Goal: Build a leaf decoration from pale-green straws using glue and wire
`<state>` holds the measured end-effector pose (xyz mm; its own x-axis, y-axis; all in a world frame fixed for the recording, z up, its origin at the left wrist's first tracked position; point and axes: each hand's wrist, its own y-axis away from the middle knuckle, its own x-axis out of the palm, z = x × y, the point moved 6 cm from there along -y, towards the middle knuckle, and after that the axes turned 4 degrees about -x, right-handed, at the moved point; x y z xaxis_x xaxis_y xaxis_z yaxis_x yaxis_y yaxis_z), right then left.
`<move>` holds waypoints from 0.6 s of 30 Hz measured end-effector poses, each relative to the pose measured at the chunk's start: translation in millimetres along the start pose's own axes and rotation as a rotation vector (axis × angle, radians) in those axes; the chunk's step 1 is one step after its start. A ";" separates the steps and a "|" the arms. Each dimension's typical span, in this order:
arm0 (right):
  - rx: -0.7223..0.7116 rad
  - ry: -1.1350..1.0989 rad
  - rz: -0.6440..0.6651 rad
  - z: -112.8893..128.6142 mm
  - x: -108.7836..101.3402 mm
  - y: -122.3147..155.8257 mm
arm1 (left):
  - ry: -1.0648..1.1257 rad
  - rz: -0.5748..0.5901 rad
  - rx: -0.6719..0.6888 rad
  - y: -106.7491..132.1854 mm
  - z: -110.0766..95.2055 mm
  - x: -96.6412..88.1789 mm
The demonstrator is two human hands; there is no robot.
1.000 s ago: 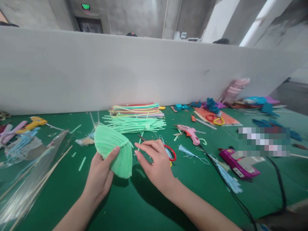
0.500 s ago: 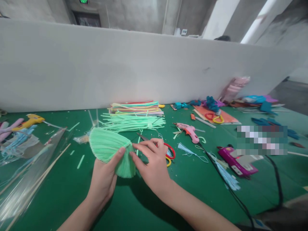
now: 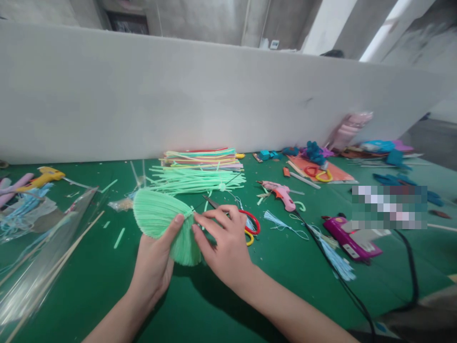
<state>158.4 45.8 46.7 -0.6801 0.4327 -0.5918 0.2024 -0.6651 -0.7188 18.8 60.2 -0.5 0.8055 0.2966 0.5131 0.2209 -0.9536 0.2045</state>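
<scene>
A mint-green fan of pipe cleaners [image 3: 159, 212] is held up over the table in front of me. My left hand [image 3: 157, 252] grips it from below, thumb pressed on its front near the narrow end. At the fan's right edge, my right hand [image 3: 226, 238] has thumb and index finger closed on the pointed tip; the other fingers are bent above. Just behind my right hand lie scissors with red and yellow handles [image 3: 254, 223], partly hidden by it. Beyond the fan rests a pile of loose green pipe cleaners [image 3: 196, 179].
Multicoloured pipe cleaners [image 3: 203, 157] lie against the grey partition [image 3: 200, 95]. To the right are a pink glue gun [image 3: 282, 193], blue tassels [image 3: 332, 257] and a purple device [image 3: 352, 240] with a black cable. On the left lie a yellow glue gun [image 3: 46, 177] and plastic sheeting [image 3: 46, 257].
My right fingertips have shifted slightly up and left onto the fan's tip. The fan and my left hand stay nearly in place; the camera view has moved slightly.
</scene>
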 end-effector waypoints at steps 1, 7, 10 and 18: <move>0.000 0.004 -0.012 -0.3 -1.6 -0.7 | 0.002 -0.002 0.001 0.0 -0.5 -0.3; -0.027 0.030 -0.013 0.6 -3.9 -1.5 | -0.010 0.004 0.005 -0.2 -2.0 0.1; -0.063 0.051 -0.015 3.7 -2.6 0.4 | -0.023 -0.012 0.010 -0.3 -1.2 0.2; -0.105 0.089 0.005 6.2 -1.0 0.6 | -0.017 -0.018 0.007 -1.6 -1.3 -1.2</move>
<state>154.8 41.2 49.2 -0.6145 0.4854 -0.6219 0.2811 -0.6019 -0.7475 16.8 61.5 -0.4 0.8106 0.3132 0.4949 0.2392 -0.9484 0.2083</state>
